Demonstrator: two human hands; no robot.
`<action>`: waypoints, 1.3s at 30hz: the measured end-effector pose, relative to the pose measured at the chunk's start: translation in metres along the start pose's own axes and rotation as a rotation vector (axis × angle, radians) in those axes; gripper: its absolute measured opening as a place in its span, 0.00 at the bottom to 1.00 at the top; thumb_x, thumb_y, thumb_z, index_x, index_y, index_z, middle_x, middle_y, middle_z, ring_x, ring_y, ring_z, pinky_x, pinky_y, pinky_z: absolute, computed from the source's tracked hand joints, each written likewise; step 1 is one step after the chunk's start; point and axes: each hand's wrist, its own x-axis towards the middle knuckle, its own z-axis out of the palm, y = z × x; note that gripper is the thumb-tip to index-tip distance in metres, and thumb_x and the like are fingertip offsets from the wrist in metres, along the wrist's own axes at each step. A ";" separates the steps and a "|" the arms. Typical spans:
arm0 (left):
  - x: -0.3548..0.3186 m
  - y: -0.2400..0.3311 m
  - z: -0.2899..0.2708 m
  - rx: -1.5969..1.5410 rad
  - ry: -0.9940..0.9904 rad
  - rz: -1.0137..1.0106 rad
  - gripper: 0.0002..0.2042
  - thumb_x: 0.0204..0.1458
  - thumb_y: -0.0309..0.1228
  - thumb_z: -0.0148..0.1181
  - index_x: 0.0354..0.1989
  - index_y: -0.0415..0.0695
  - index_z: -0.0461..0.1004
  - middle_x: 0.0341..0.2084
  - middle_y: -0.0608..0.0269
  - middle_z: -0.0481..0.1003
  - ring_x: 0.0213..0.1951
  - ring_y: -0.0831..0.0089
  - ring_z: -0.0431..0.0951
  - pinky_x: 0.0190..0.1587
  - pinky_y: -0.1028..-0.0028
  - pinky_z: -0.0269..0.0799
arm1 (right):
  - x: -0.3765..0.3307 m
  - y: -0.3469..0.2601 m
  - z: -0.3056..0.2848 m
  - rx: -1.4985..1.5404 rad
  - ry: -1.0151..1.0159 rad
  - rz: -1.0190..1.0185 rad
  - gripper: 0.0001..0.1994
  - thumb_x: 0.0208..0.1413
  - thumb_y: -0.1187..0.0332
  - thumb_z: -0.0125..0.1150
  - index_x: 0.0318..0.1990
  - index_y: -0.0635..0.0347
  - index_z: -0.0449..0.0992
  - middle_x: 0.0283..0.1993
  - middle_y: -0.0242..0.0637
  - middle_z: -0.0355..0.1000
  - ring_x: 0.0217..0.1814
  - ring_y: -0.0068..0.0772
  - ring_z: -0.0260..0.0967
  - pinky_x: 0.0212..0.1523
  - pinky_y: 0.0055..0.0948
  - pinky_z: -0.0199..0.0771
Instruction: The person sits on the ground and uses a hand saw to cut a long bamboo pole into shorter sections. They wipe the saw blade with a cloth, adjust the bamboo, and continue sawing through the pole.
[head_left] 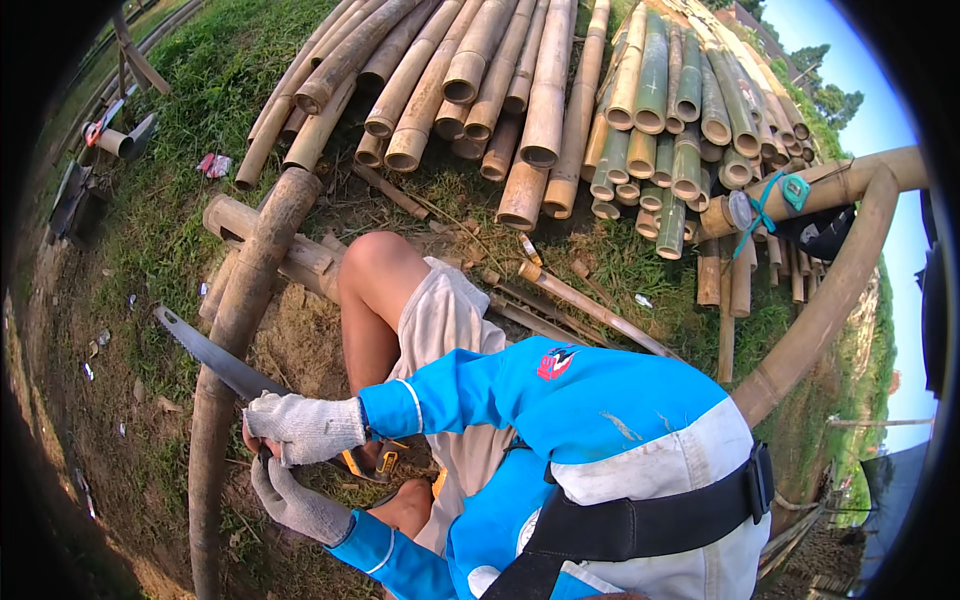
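My right hand [305,428], in a knitted white glove, is closed at the root of a hand saw [222,362]. Its handle is hidden under the glove. The toothed grey blade points up and left, crossing over a long brown bamboo pole [232,325]; whether it touches the pole I cannot tell. Just below, my gloved left hand [300,503] meets the right one with its fingers curled. A small dark thing [265,453] shows between the two hands, too little of it visible to name. The pole's upper end rests across a thicker notched bamboo piece [275,247].
Cut bamboo poles [540,100] lie in a large stack beyond my knee. At the right stands a bamboo frame [825,290] with a teal tape measure [795,191] hung on it. A loose bamboo strip [595,308] lies on the grass. Tools [100,132] sit at far left.
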 end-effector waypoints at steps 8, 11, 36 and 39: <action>0.016 0.005 0.013 -0.575 -0.142 -0.255 0.18 0.69 0.33 0.59 0.61 0.35 0.75 0.57 0.55 0.78 0.59 0.66 0.79 0.60 0.67 0.76 | 0.000 -0.008 -0.027 -0.346 0.187 -0.201 0.12 0.57 0.69 0.66 0.49 0.55 0.78 0.43 0.47 0.71 0.49 0.59 0.71 0.50 0.53 0.75; 0.018 0.026 0.031 -0.533 -0.184 -0.204 0.15 0.69 0.32 0.61 0.59 0.37 0.77 0.56 0.55 0.80 0.57 0.67 0.81 0.56 0.69 0.79 | 0.000 -0.021 -0.045 -0.420 0.140 -0.224 0.13 0.53 0.70 0.68 0.46 0.55 0.77 0.48 0.47 0.71 0.55 0.58 0.71 0.54 0.53 0.73; 0.017 0.108 0.110 -0.356 -0.452 0.069 0.13 0.74 0.32 0.54 0.55 0.36 0.78 0.43 0.65 0.80 0.44 0.79 0.79 0.46 0.77 0.76 | -0.004 -0.081 -0.135 -0.529 0.274 -0.361 0.09 0.59 0.70 0.65 0.45 0.57 0.74 0.45 0.50 0.69 0.51 0.63 0.69 0.52 0.57 0.73; 0.017 0.111 0.112 -0.322 -0.519 0.021 0.13 0.74 0.33 0.55 0.56 0.37 0.78 0.42 0.67 0.80 0.41 0.82 0.78 0.41 0.79 0.74 | -0.003 -0.088 -0.147 -0.485 0.306 -0.358 0.08 0.61 0.70 0.64 0.44 0.59 0.73 0.45 0.51 0.69 0.51 0.63 0.68 0.53 0.55 0.71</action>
